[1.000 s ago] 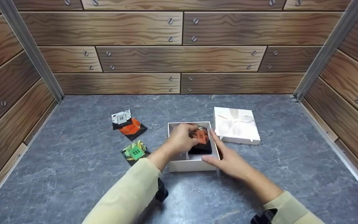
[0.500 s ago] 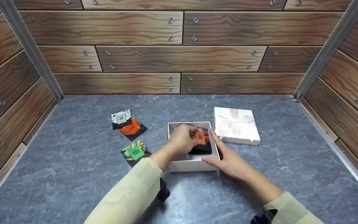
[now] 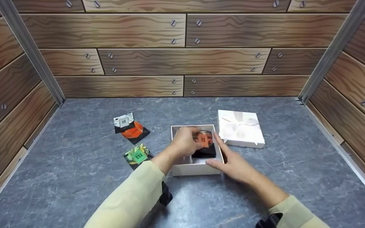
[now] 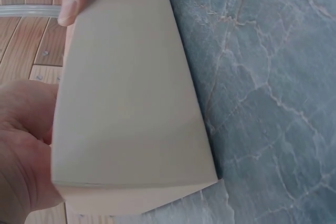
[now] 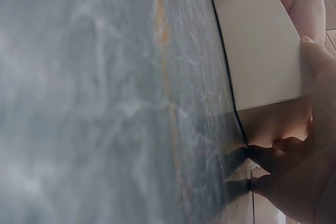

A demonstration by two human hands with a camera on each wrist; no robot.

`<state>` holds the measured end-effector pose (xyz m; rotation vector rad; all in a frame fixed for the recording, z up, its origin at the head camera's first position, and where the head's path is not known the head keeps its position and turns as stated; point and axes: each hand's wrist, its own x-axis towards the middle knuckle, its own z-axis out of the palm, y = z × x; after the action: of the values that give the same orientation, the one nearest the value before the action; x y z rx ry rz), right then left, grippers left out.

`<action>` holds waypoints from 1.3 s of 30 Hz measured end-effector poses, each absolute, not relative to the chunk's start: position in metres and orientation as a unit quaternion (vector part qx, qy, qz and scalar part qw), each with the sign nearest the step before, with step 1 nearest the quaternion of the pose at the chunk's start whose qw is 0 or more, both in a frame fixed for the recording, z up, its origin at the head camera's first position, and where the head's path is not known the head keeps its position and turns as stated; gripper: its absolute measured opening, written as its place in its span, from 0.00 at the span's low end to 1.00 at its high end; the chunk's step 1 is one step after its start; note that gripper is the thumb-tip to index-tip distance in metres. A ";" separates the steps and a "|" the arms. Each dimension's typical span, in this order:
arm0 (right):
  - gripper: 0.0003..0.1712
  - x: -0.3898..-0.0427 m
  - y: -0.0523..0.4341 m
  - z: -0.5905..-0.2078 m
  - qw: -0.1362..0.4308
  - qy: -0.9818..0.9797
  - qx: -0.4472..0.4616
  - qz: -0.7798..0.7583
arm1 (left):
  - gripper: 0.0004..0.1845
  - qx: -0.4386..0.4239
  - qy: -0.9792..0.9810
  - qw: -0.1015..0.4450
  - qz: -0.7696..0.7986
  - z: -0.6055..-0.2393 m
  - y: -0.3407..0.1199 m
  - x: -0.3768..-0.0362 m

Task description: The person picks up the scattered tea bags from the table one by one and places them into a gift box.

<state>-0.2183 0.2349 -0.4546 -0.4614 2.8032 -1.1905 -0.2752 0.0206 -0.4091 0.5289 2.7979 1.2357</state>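
A white open-topped box (image 3: 196, 169) stands on the grey marbled table. My left hand (image 3: 183, 141) reaches over its left wall and pinches the edge of a black sachet (image 3: 205, 141) with an orange-red label, inside the box on the right. The left fingertips are partly hidden. My right hand (image 3: 234, 163) grips the box's near right corner, thumb on the near rim and fingers along the right wall. In the left wrist view the box's near wall (image 4: 126, 93) hides what the left hand (image 4: 26, 145) holds. The right wrist view shows right fingers (image 5: 273, 161) against the side wall.
A white lid (image 3: 241, 128) with a ribbon bow lies right of the box. On the left, a silver-and-black sachet (image 3: 124, 121) overlaps an orange-and-black one (image 3: 136, 132). A green-and-black sachet (image 3: 139, 155) lies nearer, beside the left sleeve. Wood-patterned walls surround the table.
The left fingers and the sachet in the box shift only slightly. The right hand, box, lid and loose sachets stay in place.
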 end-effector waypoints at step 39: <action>0.59 -0.219 0.235 -0.455 0.038 0.915 -0.143 -0.375 | 0.30 0.117 0.871 -0.007 0.476 -0.356 -0.068 -0.257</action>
<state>-0.2189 0.2351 -0.4553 -0.4396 2.8071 -1.1520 -0.2569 -0.0677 -0.3561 0.3707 2.7500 1.5031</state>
